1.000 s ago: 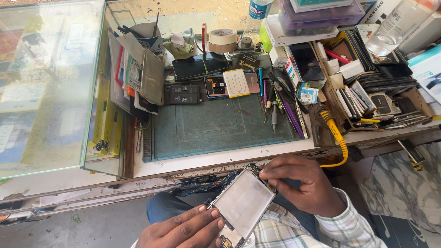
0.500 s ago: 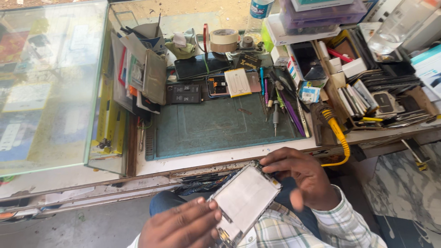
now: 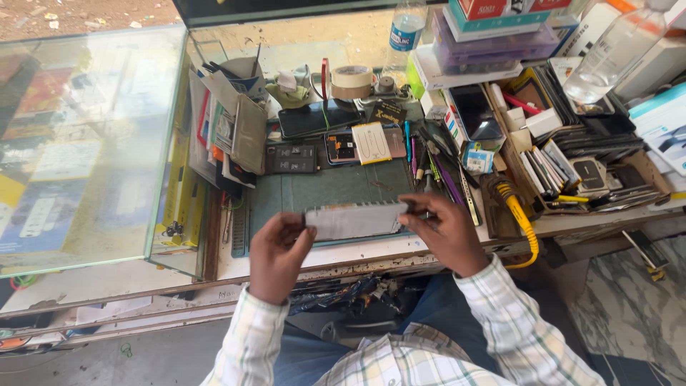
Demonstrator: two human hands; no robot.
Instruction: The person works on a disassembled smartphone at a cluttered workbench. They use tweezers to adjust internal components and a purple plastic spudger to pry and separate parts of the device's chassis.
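Both my hands hold a flat grey rectangular panel (image 3: 355, 220), like a phone screen part, lengthwise over the front of the green work mat (image 3: 321, 191). My left hand (image 3: 277, 254) grips its left end. My right hand (image 3: 441, 232) pinches its right end with the fingertips. The panel is tilted, its pale face turned up and toward me. Checked shirt sleeves cover both forearms.
Behind the mat lie phones (image 3: 314, 118), small parts, a tape roll (image 3: 352, 78) and tools (image 3: 443, 179). A glass showcase (image 3: 86, 143) stands at the left. Boxes of parts (image 3: 572, 164), a yellow coiled cable (image 3: 522, 221) and plastic bottles (image 3: 404, 36) crowd the right and back.
The panel has come up from my lap to over the mat's front edge and turned from slanted to lengthwise. Both hands rose with it and now grip its ends.
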